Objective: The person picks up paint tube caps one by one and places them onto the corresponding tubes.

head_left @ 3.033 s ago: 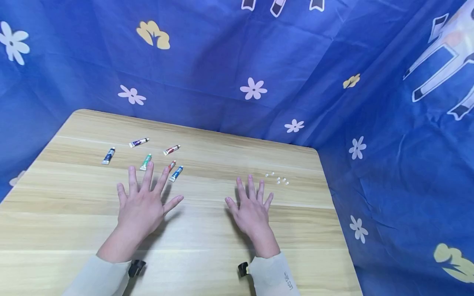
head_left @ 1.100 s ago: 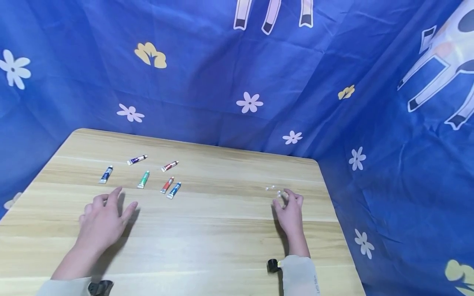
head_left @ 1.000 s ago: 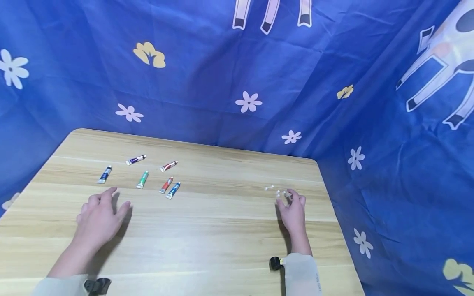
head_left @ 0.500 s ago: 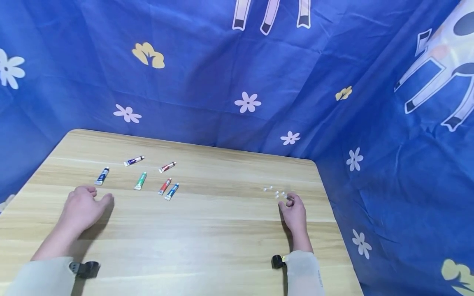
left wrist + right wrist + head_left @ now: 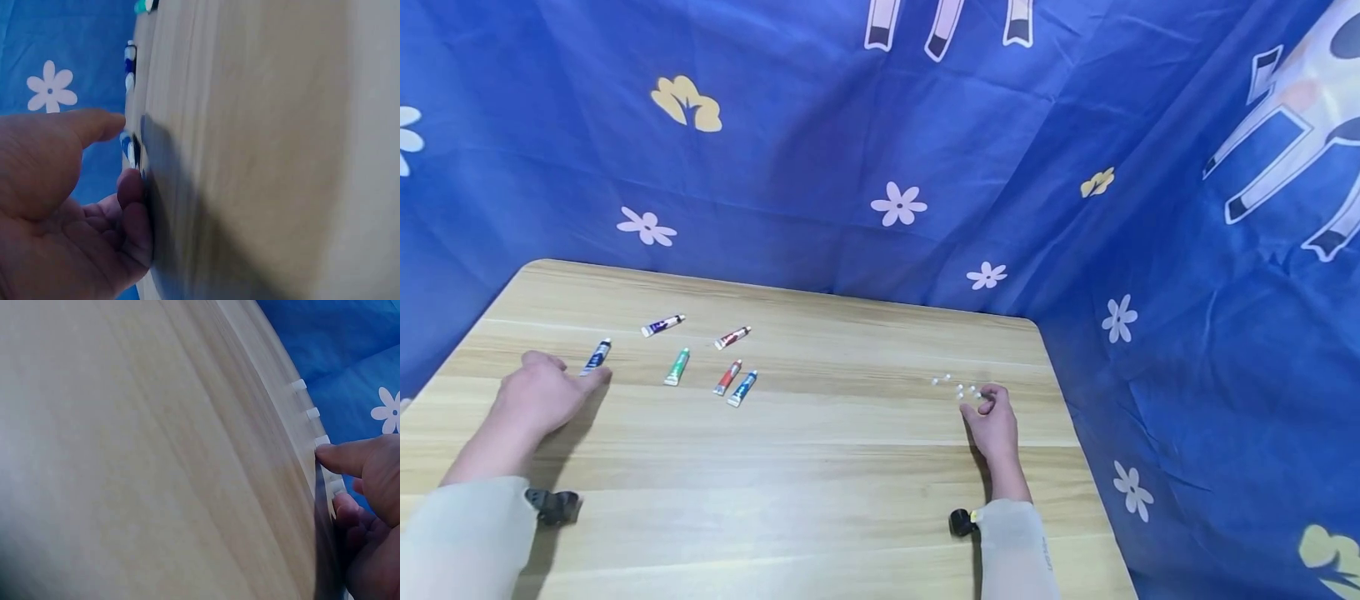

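My left hand is beside a dark blue paint tube at the left of the table. In the left wrist view the dark blue tube shows between the spread thumb and the curled fingers. My right hand is low over the table, thumb and index finger apart beside several small white cap-like pieces. In the right wrist view, the thumb tip overlaps one white piece, and another white piece lies by the index fingertip.
Other paint tubes lie on the wooden table: a purple tube, a dark red tube, a green tube, an orange-red tube and a blue tube. Blue patterned cloth hangs behind and at the right.
From flat with fingers spread, both hands have moved outward: the left to the dark blue tube, the right to the white pieces, their fingers now bent. The tubes lie as before.
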A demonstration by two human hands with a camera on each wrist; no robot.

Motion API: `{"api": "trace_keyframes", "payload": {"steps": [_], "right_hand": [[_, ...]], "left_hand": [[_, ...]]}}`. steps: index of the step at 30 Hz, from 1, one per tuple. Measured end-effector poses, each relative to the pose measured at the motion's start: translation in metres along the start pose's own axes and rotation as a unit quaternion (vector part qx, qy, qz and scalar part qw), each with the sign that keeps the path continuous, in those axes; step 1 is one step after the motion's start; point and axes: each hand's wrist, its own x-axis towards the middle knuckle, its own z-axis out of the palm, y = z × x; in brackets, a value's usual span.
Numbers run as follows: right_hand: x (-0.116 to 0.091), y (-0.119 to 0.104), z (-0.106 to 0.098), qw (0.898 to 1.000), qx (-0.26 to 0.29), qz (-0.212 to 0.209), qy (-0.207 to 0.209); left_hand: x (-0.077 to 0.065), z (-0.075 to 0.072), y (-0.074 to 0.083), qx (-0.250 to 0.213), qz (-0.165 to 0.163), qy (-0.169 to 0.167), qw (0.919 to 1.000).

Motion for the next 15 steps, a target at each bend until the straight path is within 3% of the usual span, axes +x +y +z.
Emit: {"api": "trace_keyframes", "payload": {"steps": [9, 15], "right_hand": [[0.0084, -0.0031, -0.0018, 1.000, -0.017, 0.020, 0.009], [0.0109, -0.0017, -0.0020, 0.999, -0.018, 0.029, 0.007]], "left_hand": [[0.0117, -0.0072, 0.0033, 0.026, -0.009, -0.042, 0.9987], [0.0128, -0.0092, 0.0011, 0.030, 0.035, -0.036, 0.9983]]}}
